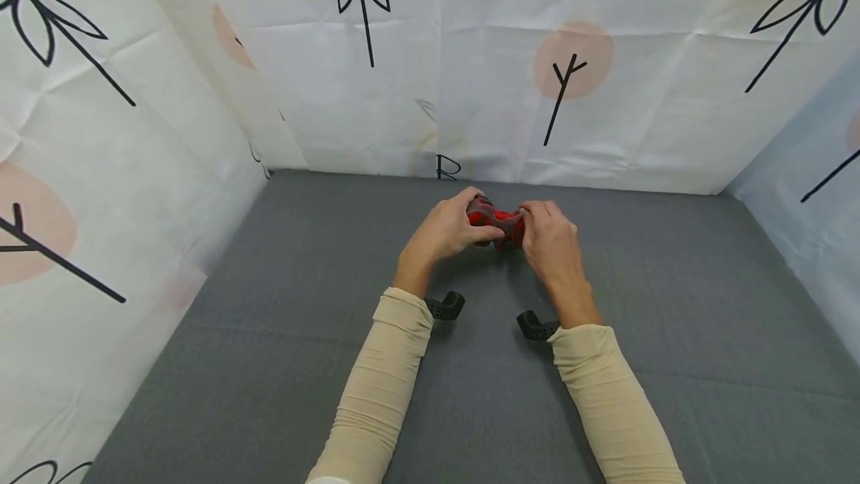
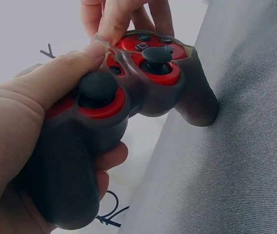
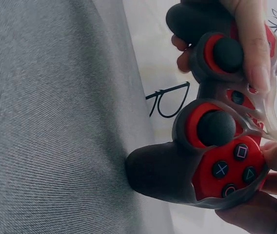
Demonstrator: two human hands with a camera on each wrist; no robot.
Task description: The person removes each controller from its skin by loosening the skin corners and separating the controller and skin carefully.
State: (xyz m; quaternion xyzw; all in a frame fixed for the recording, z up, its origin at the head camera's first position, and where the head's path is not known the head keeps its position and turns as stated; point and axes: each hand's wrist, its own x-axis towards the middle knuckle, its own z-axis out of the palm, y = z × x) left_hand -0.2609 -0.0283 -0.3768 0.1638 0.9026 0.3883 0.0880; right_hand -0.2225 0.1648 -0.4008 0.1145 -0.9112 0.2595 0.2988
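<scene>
A red game controller (image 1: 507, 225) with black sticks sits in a smoky, see-through silicone cover (image 2: 197, 83), above the far part of the grey table. My left hand (image 1: 443, 230) grips its left handle, fingers beneath and thumb laid across the top face. My right hand (image 1: 552, 245) pinches the thin cover at the controller's upper edge, beside the symbol buttons (image 3: 230, 169). In the right wrist view the cover's rim looks pulled up loosely near the middle buttons. The right handle (image 3: 153, 170) points down to the table, seemingly touching it.
A grey cloth-covered table (image 1: 269, 379) lies below both arms. White patterned sheets (image 1: 497, 95) stand behind it and at both sides. Black curved mounts (image 1: 449, 307) stick out inward from the wrists.
</scene>
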